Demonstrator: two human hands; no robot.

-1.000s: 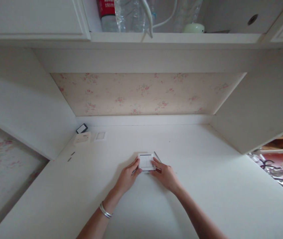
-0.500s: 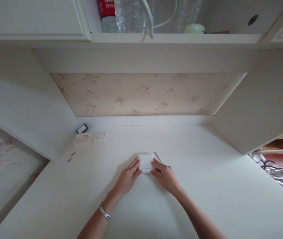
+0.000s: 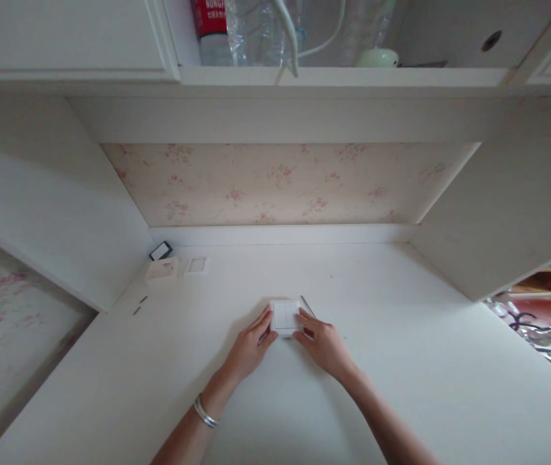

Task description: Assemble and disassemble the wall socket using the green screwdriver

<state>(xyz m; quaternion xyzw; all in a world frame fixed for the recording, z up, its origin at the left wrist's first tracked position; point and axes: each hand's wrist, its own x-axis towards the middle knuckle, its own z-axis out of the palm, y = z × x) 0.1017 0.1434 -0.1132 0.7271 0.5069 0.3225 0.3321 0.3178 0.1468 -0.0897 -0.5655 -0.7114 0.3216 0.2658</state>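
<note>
A white wall switch (image 3: 285, 316) with thin lines dividing its face lies between my hands at the middle of the white desk. My left hand (image 3: 249, 345), with a silver bangle at the wrist, grips its left edge between thumb and fingers. On the opposite edge, my right hand (image 3: 323, 342) grips it the same way. A thin metal rod (image 3: 307, 306) slants beside the switch, partly hidden by my right fingers; its kind cannot be made out.
At the back left lie a white square frame (image 3: 197, 265), a white box-like plate (image 3: 162, 268) and a dark-edged small rectangle (image 3: 161, 250). Two small dark strips (image 3: 140, 305) are nearer. Side panels flank the desk; overhead, a shelf (image 3: 343, 77) holds bottles and a hanging white cable (image 3: 289, 32).
The view has shifted very slightly. Both hands keep their hold on the switch, with no clear movement.
</note>
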